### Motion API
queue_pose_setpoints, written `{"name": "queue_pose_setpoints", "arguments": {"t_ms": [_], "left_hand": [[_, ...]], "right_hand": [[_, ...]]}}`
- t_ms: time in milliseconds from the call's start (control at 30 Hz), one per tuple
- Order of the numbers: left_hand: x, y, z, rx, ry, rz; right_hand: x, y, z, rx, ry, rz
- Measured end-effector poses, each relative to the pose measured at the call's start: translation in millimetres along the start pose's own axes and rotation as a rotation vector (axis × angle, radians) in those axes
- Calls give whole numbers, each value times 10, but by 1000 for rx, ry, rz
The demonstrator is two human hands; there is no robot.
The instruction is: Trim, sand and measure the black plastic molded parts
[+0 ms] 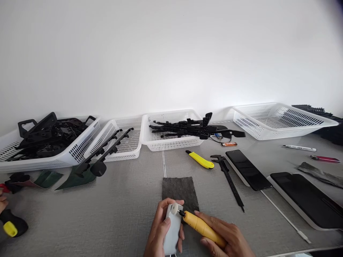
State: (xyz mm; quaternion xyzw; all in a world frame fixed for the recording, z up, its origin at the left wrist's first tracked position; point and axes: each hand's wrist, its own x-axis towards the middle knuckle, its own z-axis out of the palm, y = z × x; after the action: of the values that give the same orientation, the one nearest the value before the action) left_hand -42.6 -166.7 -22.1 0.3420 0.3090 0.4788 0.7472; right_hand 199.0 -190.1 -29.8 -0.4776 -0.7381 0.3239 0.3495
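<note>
Pale block (172, 235) and table (120, 207): from where I stand, the block is at the table's near side, in the left hand's grip; whether it rests on the surface, I can't tell.
White basket (174, 144): loaded with black parts, well beyond the hands.
Dark cloth (178, 189): just past the block.
Left hand (158, 232): nearer the block, thumb on one side, fingers round the other.
Right hand (230, 237): its grip wraps the yellow tool (200, 228), right of the block.
Long axes: the block points away from the person; the tool slants in from the right.
White wheel (174, 208): at the block's far end, contact unclear.
</note>
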Motion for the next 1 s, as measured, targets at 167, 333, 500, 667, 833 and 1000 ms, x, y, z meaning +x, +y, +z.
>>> {"name": "queue_pose_setpoints", "arguments": {"t_ms": [167,333,500,667,833,1000], "left_hand": [[0,9,32,10,44,-31],[0,32,67,14,64,-38],[-11,53,90,23,105,-72],[-13,50,87,27,105,-63],[-3,60,95,18,92,-51],[-12,71,107,5,129,-76]], "right_hand": [[-6,4,5,0,-4,-16],[12,-9,3,-6,-5,-32],[19,-21,-2,-10,20,-42],[2,-2,12,-17,39,-74],[-9,-4,-2,2,57,-84],[29,-63,-58,24,115,-69]]}}
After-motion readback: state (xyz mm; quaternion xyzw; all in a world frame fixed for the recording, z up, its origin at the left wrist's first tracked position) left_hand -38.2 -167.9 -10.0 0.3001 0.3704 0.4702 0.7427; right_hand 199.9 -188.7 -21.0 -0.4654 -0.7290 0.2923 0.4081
